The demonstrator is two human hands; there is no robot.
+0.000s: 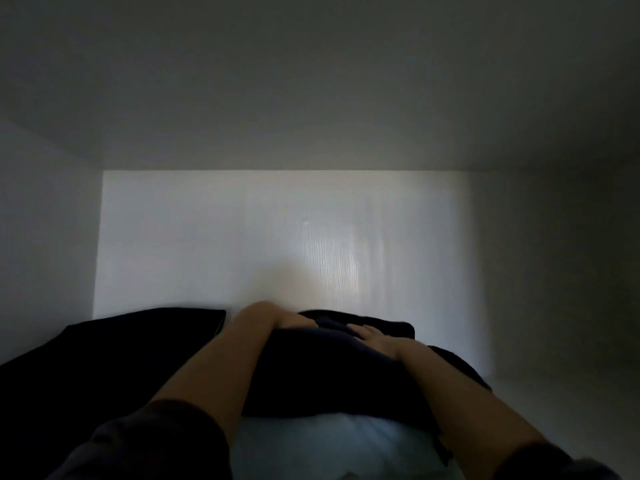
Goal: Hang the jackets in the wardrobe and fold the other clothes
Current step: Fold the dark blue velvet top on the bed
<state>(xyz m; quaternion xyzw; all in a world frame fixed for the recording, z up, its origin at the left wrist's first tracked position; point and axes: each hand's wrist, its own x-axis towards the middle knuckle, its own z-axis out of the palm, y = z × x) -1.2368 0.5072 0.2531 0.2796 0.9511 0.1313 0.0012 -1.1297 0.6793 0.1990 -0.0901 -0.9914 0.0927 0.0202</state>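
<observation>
- A white back panel [277,237] fills the middle of the frame. It is brightest right of centre, where a faint wood-grain sheen shows.
- A shadowed top panel [311,81] spans the upper half. A grey left side wall [45,237] and a darker right side wall [561,254] close the space in, so it reads as a wardrobe compartment.
- A strip of pale shelf floor [540,393] shows at the lower right.
- A second dark garment [104,358] lies in the lower left. Its far edge is near the back panel, just beside the left forearm, and it takes up that side of the shelf.
- A pale blue cloth [329,445] sits at the bottom centre, partly under the near edge of the bundle being handled.
- Dark sleeves, pushed up the forearms, show in the lower left [156,445] and lower right [554,462] corners.
- The dark folded garment [329,375] is in the lower centre between the two forearms, with its far edge close to the back panel. It looks navy to black, soft and thick, and rounded on top. The dim, blurred view hides any further detail.
- The left hand [273,317] bends at the wrist over the bundle's far left corner, fingers curled onto the fabric and gripping it.
- The right hand [375,339] lies flat on top of the bundle, fingers spread and pressing down.
</observation>
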